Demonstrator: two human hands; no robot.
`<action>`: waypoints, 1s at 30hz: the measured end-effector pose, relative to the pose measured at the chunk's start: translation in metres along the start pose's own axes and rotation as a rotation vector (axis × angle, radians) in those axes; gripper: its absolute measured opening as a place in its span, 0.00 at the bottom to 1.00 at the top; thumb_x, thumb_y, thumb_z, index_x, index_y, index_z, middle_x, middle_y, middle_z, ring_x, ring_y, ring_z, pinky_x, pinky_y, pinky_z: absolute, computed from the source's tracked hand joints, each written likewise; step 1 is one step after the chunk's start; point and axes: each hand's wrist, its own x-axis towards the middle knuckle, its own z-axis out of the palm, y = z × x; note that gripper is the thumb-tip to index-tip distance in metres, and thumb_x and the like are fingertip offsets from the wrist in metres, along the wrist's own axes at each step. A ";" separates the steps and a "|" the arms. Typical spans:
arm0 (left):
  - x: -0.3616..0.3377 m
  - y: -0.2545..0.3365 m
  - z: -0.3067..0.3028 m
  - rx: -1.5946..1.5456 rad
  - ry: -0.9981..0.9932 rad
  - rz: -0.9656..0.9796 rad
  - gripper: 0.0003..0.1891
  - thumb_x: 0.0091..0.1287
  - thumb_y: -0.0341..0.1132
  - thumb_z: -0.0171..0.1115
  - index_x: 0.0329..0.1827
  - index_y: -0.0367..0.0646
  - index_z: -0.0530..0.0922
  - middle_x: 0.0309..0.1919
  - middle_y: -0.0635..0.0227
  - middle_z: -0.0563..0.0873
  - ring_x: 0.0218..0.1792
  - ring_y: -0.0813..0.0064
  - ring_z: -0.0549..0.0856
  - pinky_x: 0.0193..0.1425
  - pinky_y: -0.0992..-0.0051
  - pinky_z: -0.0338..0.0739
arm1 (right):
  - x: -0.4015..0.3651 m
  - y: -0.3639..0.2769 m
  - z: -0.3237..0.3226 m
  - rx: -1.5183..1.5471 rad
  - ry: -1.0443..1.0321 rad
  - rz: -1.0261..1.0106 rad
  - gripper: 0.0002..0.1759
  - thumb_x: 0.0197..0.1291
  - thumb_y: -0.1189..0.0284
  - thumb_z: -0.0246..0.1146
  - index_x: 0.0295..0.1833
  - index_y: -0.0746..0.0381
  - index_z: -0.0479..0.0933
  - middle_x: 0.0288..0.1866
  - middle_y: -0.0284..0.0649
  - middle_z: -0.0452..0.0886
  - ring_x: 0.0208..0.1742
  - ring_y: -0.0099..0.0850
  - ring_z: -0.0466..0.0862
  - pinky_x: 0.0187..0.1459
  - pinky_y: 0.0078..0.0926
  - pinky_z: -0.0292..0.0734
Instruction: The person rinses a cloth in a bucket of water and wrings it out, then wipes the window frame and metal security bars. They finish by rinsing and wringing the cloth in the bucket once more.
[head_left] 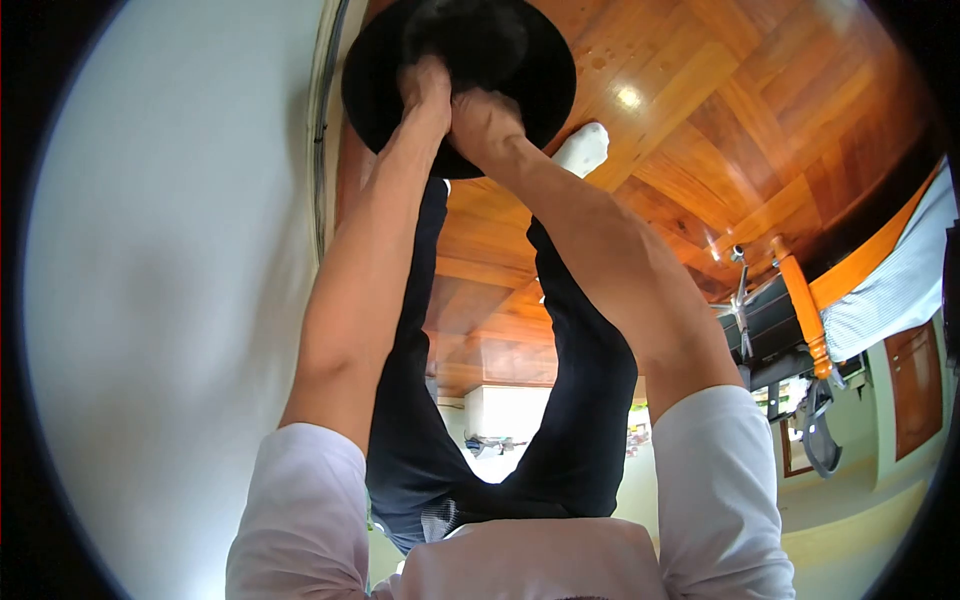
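Note:
A wide round black object with a basin-like rim is low over or on the floor at the top of the view. My left hand reaches into its middle, fingers curled and partly blurred. Close beside it, my right hand is also closed, knuckles up, its fingertips hidden. A dark rounded mass lies within the black round just past both hands. I cannot tell what the hands grip. Both bare arms stretch down between and over my black-trousered legs.
A pale wall runs along the left, with cables at its base. My white-socked foot stands on the shiny wooden floor, which has drops on it. To the right are a wooden chair with pale cloth and dark metal-legged furniture.

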 end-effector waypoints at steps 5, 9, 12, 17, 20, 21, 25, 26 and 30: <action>-0.029 0.028 0.005 -0.244 0.156 -0.211 0.15 0.78 0.37 0.53 0.57 0.38 0.83 0.49 0.60 0.87 0.47 0.67 0.84 0.55 0.65 0.78 | -0.007 0.001 0.007 0.017 0.015 -0.019 0.09 0.66 0.68 0.64 0.45 0.59 0.88 0.43 0.46 0.92 0.45 0.44 0.93 0.44 0.38 0.90; -0.021 0.023 -0.010 -0.318 0.013 -0.216 0.11 0.77 0.35 0.55 0.48 0.41 0.84 0.38 0.66 0.85 0.42 0.71 0.83 0.48 0.69 0.77 | -0.013 -0.002 -0.002 0.140 0.077 0.084 0.15 0.63 0.68 0.67 0.53 0.61 0.84 0.56 0.49 0.87 0.54 0.48 0.90 0.50 0.42 0.88; -0.084 0.061 -0.013 0.065 -0.270 0.232 0.16 0.69 0.42 0.67 0.46 0.37 0.81 0.35 0.69 0.81 0.40 0.71 0.78 0.53 0.70 0.73 | -0.058 -0.016 -0.041 0.014 0.408 0.077 0.24 0.59 0.66 0.70 0.60 0.63 0.81 0.68 0.50 0.77 0.68 0.50 0.79 0.61 0.44 0.82; -0.131 0.070 -0.052 0.557 -0.105 0.758 0.30 0.57 0.30 0.66 0.65 0.34 0.70 0.58 0.41 0.76 0.62 0.39 0.75 0.70 0.50 0.69 | -0.165 -0.011 -0.098 0.273 0.488 -0.132 0.28 0.58 0.65 0.72 0.65 0.61 0.80 0.67 0.51 0.76 0.71 0.52 0.72 0.68 0.46 0.75; -0.210 0.117 -0.076 0.796 -0.079 0.629 0.37 0.63 0.40 0.72 0.72 0.34 0.66 0.64 0.38 0.76 0.68 0.39 0.76 0.71 0.50 0.73 | -0.239 0.017 -0.127 0.303 0.265 -0.117 0.20 0.67 0.66 0.62 0.61 0.62 0.82 0.57 0.52 0.84 0.63 0.55 0.79 0.64 0.50 0.77; -0.224 0.123 -0.089 0.824 -0.111 0.606 0.40 0.62 0.47 0.75 0.71 0.34 0.68 0.63 0.38 0.78 0.67 0.39 0.78 0.70 0.50 0.73 | -0.264 0.033 -0.129 0.366 0.199 -0.051 0.19 0.68 0.64 0.62 0.59 0.61 0.83 0.52 0.55 0.87 0.57 0.56 0.83 0.59 0.53 0.79; -0.350 0.173 -0.129 0.831 -0.024 0.453 0.37 0.60 0.63 0.75 0.55 0.35 0.81 0.53 0.45 0.88 0.59 0.43 0.85 0.62 0.52 0.79 | -0.328 0.132 -0.075 0.383 0.325 0.031 0.19 0.72 0.58 0.63 0.37 0.64 0.84 0.36 0.52 0.89 0.42 0.50 0.89 0.44 0.50 0.81; -0.376 0.182 -0.138 0.813 -0.073 0.362 0.38 0.60 0.64 0.75 0.54 0.35 0.82 0.54 0.44 0.87 0.60 0.43 0.85 0.62 0.52 0.79 | -0.334 0.172 -0.049 0.343 0.301 0.022 0.22 0.72 0.61 0.63 0.26 0.63 0.78 0.23 0.44 0.81 0.27 0.39 0.82 0.33 0.43 0.76; -0.451 0.153 -0.181 0.682 0.109 0.691 0.51 0.60 0.63 0.75 0.74 0.34 0.65 0.68 0.42 0.78 0.71 0.42 0.77 0.74 0.55 0.72 | -0.428 0.226 -0.084 0.489 0.103 0.172 0.23 0.68 0.73 0.60 0.16 0.56 0.73 0.13 0.34 0.74 0.12 0.31 0.70 0.16 0.36 0.61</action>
